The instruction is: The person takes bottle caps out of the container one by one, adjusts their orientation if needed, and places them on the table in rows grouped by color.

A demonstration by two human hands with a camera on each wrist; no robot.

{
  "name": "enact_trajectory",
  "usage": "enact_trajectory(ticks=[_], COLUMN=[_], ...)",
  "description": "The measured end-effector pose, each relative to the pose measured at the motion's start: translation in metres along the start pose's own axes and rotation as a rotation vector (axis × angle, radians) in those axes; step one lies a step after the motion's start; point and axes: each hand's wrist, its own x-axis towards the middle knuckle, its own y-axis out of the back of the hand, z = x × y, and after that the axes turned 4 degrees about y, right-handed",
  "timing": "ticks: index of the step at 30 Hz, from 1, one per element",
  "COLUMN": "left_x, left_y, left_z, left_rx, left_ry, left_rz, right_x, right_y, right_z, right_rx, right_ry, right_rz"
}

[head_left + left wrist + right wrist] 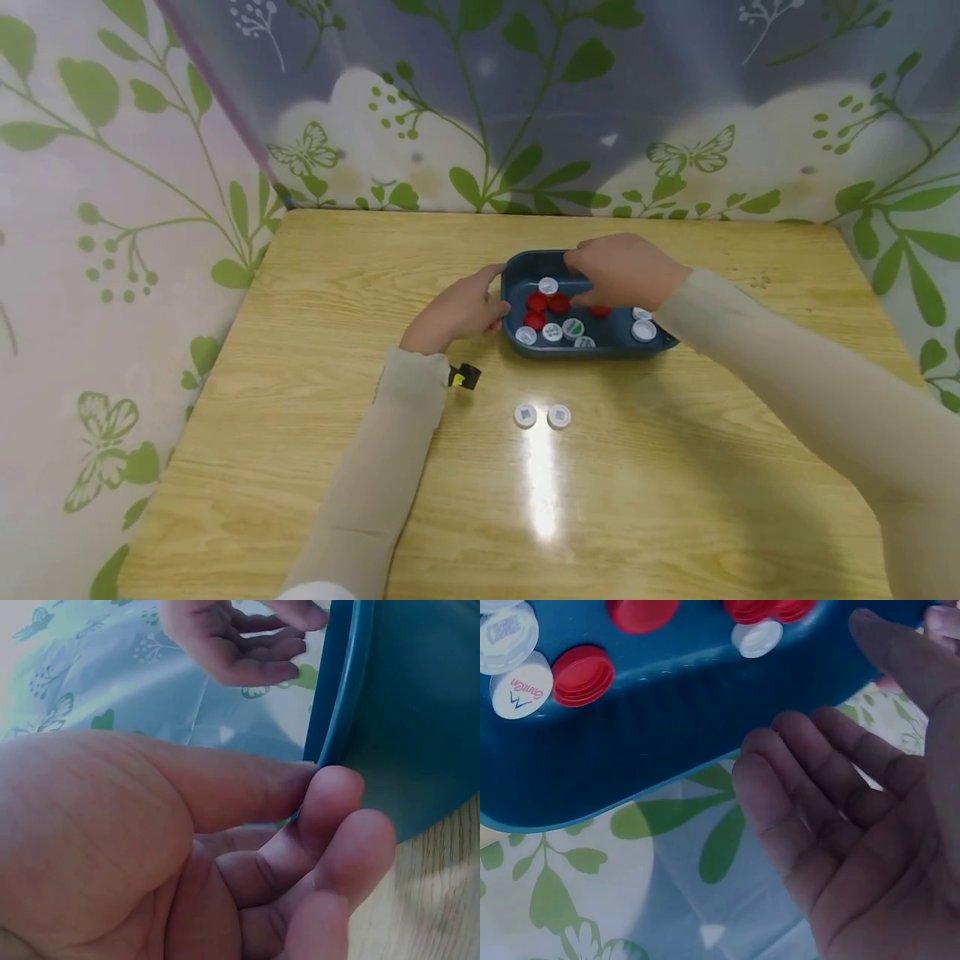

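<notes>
A dark blue tray (592,353) holds several red bottle caps (535,320) and several white bottle caps (643,331). My left hand (461,312) pinches the tray's left rim between thumb and fingers, which the left wrist view shows up close. Over the far side of the tray is my right hand (626,271). In the right wrist view its fingers (761,787) are loosely bent at the far rim, and its thumb (900,656) is spread apart above the tray's inside. Nothing sits between them. Part of the caps is hidden under the right hand.
Two white caps (525,416) lie side by side on the wooden table (337,275) in front of the tray. A leaf-patterned cloth wall (420,108) rises behind the table's back edge. A small black piece (470,376) juts from the left cuff.
</notes>
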Motion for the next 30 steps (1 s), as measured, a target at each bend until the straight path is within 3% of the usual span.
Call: enact_trajectory(ticks=[6,11,15,20,30], left_x=[0.001,-0.001,-0.003,-0.003,-0.003], left_y=[0.001,0.0,-0.001,-0.003,-0.005], left_z=[0.0,0.002,0.004,0.005,0.004], left_rx=[0.014,-0.021,-0.036,-0.036,-0.021], left_ry=[0.003,0.025,0.026,0.036,0.009], left_rz=[0.006,-0.005,-0.005,0.014,-0.014], right_x=[0.015,0.021,0.022,0.02,0.022], right_y=[-0.011,-0.024,-0.03,-0.033,-0.038], right_z=[-0.001,-0.008,-0.015,-0.022,-0.024], right_rx=[0.046,0.087,0.083,0.047,0.069], right_ry=[0.016,-0.014,-0.002,0.033,0.068], right_rz=[-0.165,-0.234,-0.24,-0.191,-0.174])
